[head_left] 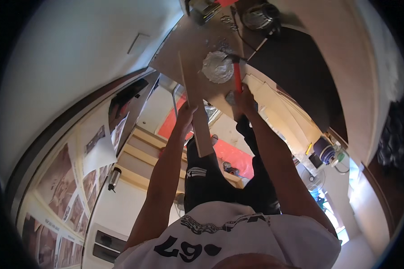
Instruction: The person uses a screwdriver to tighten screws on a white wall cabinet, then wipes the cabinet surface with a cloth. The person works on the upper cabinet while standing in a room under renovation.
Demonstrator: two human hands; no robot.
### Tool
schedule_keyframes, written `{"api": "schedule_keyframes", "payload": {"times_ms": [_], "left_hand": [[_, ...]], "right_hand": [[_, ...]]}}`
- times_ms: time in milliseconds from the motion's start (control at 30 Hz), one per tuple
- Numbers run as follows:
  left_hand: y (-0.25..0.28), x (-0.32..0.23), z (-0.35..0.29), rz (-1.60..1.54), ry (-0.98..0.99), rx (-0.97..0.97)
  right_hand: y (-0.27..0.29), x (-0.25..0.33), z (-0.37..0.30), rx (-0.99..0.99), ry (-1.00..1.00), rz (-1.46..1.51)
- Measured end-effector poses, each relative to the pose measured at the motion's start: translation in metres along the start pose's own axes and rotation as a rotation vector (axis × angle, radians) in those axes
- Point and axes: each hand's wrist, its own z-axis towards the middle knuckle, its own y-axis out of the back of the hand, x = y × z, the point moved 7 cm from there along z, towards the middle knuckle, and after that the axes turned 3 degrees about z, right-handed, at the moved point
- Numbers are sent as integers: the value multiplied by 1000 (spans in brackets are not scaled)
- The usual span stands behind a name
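Wooden board (202, 136) tight in left grip (186, 115), both ends beyond, red-handled hammer (237, 77) tight in right grip (245, 101), head beyond

Left: pale wall (81, 62), bluish. Near left, big picture sheets (56, 177), one white sheet (98, 154) hanging loose. Far: brown tabletop (168, 56); to its right a broad dark surface (300, 71), pale wall (345, 58) beyond. Middle: red floor covering (240, 161) beside paler flooring (231, 130); wooden slats (141, 155) to the left. Near right: apparently a fan (313, 180), then a bright opening (339, 219), strongest light; room otherwise dim.
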Motion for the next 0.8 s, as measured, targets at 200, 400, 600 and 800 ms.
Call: {"api": "schedule_keyframes", "payload": {"times_ms": [200,400,600,800], "left_hand": [[44,48,124,-54,-122,-164],[27,26,158,-104,-96,-130],[-3,28,193,-49,-15,-119],[-4,27,193,197,-43,-203]], "right_hand": [[-39,-27,103,-266,-8,168],[-66,-70,141,-244,142,80],[-62,-81,72,-193,298,-255],[81,79,-72,-15,440,141]]}}
